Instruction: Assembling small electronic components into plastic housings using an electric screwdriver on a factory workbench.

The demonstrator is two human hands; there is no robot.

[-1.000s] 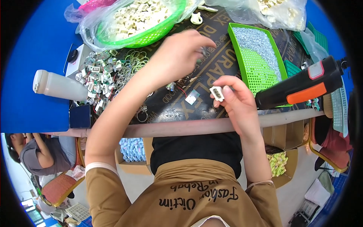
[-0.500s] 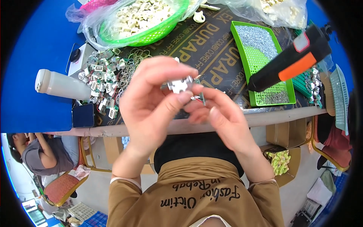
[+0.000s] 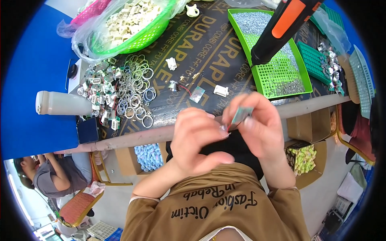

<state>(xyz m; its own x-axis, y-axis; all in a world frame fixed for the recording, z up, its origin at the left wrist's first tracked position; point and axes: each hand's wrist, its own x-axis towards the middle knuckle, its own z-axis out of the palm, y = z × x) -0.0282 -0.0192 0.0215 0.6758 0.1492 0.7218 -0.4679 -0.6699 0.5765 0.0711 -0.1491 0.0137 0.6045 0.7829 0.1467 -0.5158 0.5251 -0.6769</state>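
Note:
My right hand (image 3: pixel 257 122) pinches a small flat circuit board (image 3: pixel 241 115) with thin wires, just in front of the table edge. My left hand (image 3: pixel 197 140) is curled beside it, with its fingertips touching the board's lower end. Both hands are close to my chest, above my lap. On the dark mat (image 3: pixel 209 48) behind them lie another small board (image 3: pixel 197 94), a white plastic part (image 3: pixel 221 90) and a small metal piece with a red wire (image 3: pixel 173 85).
A pile of key rings and metal parts (image 3: pixel 120 96) lies at the left, beside a grey bottle (image 3: pixel 60 103). A green basket of white parts (image 3: pixel 132 20) sits at the back. A black and orange tool (image 3: pixel 281 28) hangs over a green tray (image 3: pixel 273 52). Another person (image 3: pixel 48 176) sits lower left.
My left hand came back from reaching over the table. Both hands drew together, then toward my body. The view shifted, so the table sits higher in the frame.

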